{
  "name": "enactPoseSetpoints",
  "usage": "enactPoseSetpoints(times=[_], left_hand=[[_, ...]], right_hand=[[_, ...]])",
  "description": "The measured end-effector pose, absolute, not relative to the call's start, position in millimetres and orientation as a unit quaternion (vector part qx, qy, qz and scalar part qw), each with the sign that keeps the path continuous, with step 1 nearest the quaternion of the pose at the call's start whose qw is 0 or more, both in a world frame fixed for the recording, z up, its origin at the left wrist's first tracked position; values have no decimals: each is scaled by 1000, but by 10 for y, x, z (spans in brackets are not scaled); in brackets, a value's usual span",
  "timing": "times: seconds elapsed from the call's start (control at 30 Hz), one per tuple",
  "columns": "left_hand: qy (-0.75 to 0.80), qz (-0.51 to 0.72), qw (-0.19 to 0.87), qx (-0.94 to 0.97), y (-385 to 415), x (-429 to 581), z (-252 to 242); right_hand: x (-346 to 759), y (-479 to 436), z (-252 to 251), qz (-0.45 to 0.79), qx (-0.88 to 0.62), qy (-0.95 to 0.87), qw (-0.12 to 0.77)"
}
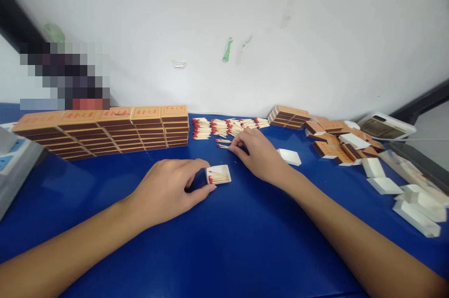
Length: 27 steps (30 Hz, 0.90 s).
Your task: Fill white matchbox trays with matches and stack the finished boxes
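Observation:
My left hand (171, 188) has its thumb and fingers closed on the left end of a small white tray (227, 174), which lies on the blue table with several red-tipped matches (219, 179) inside. Above and to the right, my right hand (257, 153) pinches the pale ends of a few loose matches (223, 146) that lie near the table surface. Just behind it, piles of matches (219, 128) stretch in a row along the wall. A white tray (290, 156) sits partly behind my right wrist.
Stacked matchboxes (140, 129) form a wall at the left. Another small stack (289, 117) stands right of the match piles. Loose matchboxes (328, 148) and white trays (417, 204) are scattered at the right, near a white device (386, 126). A grey-white object (17, 171) stands at far left.

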<state>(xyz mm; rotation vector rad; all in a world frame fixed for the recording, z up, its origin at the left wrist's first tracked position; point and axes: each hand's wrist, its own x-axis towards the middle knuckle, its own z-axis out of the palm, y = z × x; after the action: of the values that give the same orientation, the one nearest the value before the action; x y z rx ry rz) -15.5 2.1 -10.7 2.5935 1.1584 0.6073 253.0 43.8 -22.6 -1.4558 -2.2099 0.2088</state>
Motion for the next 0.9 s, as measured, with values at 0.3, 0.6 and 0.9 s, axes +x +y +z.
enactPoseSetpoints(times=[0.3, 0.6, 0.9], left_hand=[[440, 204, 124, 866, 46, -158, -76], [423, 208, 110, 875, 32, -150, -81], [410, 212, 100, 882, 27, -157, -86]], right_hand=[[2432, 80, 58, 166, -493, -823, 228], [2333, -36, 86, 183, -454, -853, 182], [2308, -52, 121, 153, -441, -861, 201]])
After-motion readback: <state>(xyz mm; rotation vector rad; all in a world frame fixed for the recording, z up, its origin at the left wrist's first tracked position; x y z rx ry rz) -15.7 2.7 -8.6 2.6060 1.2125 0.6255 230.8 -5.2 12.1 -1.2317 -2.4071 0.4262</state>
